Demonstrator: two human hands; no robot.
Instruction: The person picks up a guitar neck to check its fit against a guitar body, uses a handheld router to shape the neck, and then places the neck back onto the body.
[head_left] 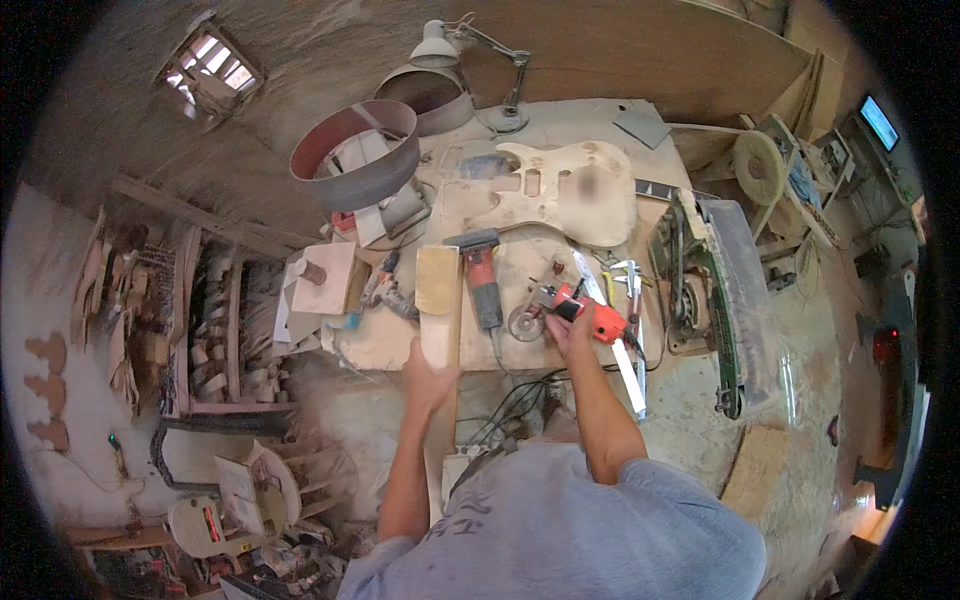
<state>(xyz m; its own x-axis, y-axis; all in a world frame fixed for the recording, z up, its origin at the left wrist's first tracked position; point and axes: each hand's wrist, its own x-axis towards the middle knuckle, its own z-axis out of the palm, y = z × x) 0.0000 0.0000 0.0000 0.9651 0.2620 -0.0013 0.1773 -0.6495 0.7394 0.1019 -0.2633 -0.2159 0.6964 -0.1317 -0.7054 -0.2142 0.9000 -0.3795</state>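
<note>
left hand (428,378) grasps a long wood blank (438,320) over the counter (400,345) edge: stiff, likely light, best held mid-length. right hand (566,325) clenches a red grinder (590,312), probably heavy.

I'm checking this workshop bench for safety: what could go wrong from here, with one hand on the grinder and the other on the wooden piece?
The right hand grips the red angle grinder single-handed; its disc could kick or skid. The left hand steadies the long pale wooden plank unclamped, so it may shift. Black cables hang off the cluttered workbench edge near the body and could snag.
</note>
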